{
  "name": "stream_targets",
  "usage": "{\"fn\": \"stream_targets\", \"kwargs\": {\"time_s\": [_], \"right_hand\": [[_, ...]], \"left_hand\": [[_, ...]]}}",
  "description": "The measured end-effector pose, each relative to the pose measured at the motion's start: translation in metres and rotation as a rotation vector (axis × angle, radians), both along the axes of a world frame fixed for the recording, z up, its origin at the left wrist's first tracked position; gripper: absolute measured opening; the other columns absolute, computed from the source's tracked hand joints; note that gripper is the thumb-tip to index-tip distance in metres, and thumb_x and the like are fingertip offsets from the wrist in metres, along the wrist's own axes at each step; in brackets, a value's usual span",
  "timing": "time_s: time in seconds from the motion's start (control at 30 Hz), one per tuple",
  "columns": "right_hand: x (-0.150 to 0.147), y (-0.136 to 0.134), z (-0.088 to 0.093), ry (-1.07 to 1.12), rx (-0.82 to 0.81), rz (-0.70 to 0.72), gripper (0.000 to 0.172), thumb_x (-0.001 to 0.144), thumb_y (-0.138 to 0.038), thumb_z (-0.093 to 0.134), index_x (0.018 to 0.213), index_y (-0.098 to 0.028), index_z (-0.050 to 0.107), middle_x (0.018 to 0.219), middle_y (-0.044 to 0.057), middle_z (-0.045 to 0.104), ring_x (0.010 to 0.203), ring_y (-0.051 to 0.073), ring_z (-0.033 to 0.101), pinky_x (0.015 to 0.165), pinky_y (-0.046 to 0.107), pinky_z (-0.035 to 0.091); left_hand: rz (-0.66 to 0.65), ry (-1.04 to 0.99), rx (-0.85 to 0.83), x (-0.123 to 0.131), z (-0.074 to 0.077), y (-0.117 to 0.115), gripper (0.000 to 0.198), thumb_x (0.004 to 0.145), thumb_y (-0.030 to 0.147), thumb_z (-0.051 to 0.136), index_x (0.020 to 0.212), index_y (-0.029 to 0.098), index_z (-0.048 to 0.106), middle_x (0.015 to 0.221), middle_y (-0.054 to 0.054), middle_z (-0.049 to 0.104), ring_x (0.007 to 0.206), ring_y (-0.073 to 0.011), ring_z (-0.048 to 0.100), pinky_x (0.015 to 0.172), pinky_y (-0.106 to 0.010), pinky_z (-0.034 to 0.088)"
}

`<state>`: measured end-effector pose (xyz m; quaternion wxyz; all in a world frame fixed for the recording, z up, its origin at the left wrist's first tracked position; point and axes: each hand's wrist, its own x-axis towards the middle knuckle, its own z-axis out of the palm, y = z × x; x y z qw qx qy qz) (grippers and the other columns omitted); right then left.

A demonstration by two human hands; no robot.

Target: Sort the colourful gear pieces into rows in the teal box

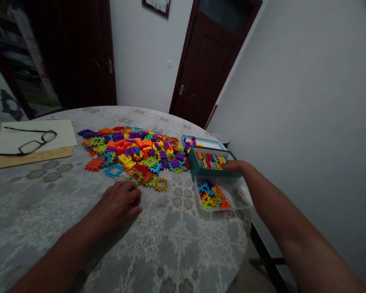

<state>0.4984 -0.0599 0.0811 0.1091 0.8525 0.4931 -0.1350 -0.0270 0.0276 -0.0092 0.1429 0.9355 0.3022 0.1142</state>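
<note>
My left hand [119, 203] rests on the table just in front of a heap of colourful plastic building pieces [140, 148]. Its fingers are curled, and a small dark red bit shows between them, too hidden to name. Across at the right, my right hand [233, 166] reaches over the rim of a teal box [196, 166], which holds rows of multicoloured toothed pieces [212, 160]. The fingers of that hand are mostly hidden, so their grip does not show. A clear plastic tray [238, 193] in front of the box holds loose gear-edged pieces [213, 196].
A teal-edged white lid [210, 143] with purple pieces lies behind the box. Eyeglasses [33, 142] sit on paper and a wooden board [49, 154] at the left. A patterned cloth [164, 236] covers the round table. The wall [308, 101] stands close on the right.
</note>
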Motion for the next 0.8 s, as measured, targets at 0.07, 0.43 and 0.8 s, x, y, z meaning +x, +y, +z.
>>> {"fn": "stream_targets", "kwargs": {"time_s": [0.07,0.43,0.8], "right_hand": [[0.004,0.003,-0.001,0.034,-0.057,-0.052,0.038,0.109,-0.042,0.074,0.138,-0.018,0.07,0.139,0.011,0.071,0.117,0.026,0.073,0.1,0.047,0.065],[0.013,0.007,-0.009,0.17,-0.016,-0.199,0.016,0.087,-0.02,0.07,0.099,-0.013,0.076,0.101,0.01,0.079,0.09,0.022,0.073,0.075,0.027,0.058],[0.004,0.007,-0.003,0.106,-0.013,-0.105,0.01,0.082,-0.02,0.071,0.088,-0.014,0.078,0.092,0.01,0.079,0.091,0.025,0.074,0.077,0.028,0.059]], "left_hand": [[0.013,0.006,0.016,-0.002,0.0,0.001,0.013,0.092,0.037,0.068,0.091,0.025,0.073,0.117,-0.011,0.073,0.114,-0.0345,0.062,0.103,-0.05,0.048],[0.137,0.071,0.071,-0.018,-0.006,0.019,0.016,0.093,0.035,0.06,0.088,0.024,0.07,0.108,-0.013,0.072,0.108,-0.0355,0.063,0.095,-0.048,0.05],[0.201,0.105,0.089,-0.022,-0.005,0.024,0.015,0.091,0.031,0.058,0.093,0.024,0.071,0.107,-0.012,0.072,0.108,-0.0356,0.063,0.092,-0.046,0.05]]}}
